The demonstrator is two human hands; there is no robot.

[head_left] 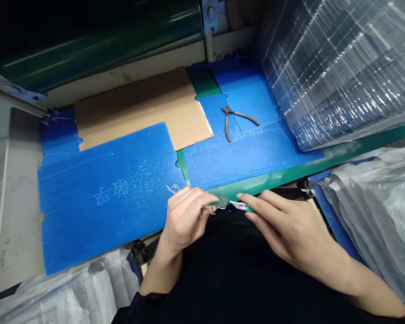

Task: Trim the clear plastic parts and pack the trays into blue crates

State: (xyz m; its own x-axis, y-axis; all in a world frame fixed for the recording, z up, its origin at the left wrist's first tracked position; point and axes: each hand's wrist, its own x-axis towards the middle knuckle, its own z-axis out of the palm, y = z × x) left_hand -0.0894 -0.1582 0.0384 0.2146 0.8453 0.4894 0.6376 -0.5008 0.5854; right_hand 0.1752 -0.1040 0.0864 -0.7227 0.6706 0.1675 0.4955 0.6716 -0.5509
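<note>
Left hand (186, 218): forearm up from bottom left, wrist bent, fingers curled into a loose fist, back of hand toward the camera. Thumb and index closed in a pinch on a clear plastic piece (223, 203), which sticks out toward the right hand; more clear plastic shows past the knuckles on the far side, can't tell if it's the same part. Right hand (290, 225): forearm in from bottom right, palm down, index stretched forward, thumb under it, both on a small knife (240, 205) with a bit of green handle showing. Remaining fingers folded, rest of handle hidden. Blade points left at the plastic, tip just beside it, small gap. Both hands at the near edge of the bench, in front of the torso. Pliers (227, 110) lie splayed on the blue sheet (219, 157) beyond.
</note>
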